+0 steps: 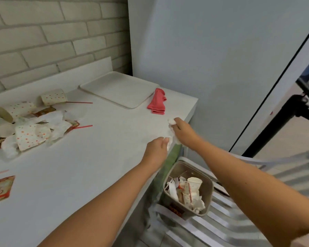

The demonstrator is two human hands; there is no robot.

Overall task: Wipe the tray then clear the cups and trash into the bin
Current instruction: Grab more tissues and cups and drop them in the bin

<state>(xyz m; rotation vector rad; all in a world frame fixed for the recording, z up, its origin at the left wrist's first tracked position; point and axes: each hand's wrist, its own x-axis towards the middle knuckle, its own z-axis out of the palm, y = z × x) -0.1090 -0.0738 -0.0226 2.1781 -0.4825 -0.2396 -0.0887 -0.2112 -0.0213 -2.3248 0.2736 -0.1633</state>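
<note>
At the table [96,166] edge, left hand [155,150] and right hand [183,133] fingers pinch opposite ends of one crumpled napkin [170,145].

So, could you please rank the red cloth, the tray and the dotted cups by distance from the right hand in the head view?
1. Red cloth: just beyond the right hand, which grips a tissue, by the right edge of the table.
2. Tray: farther back, left of the cloth.
3. Dotted cups: far left, in the trash pile.
</note>
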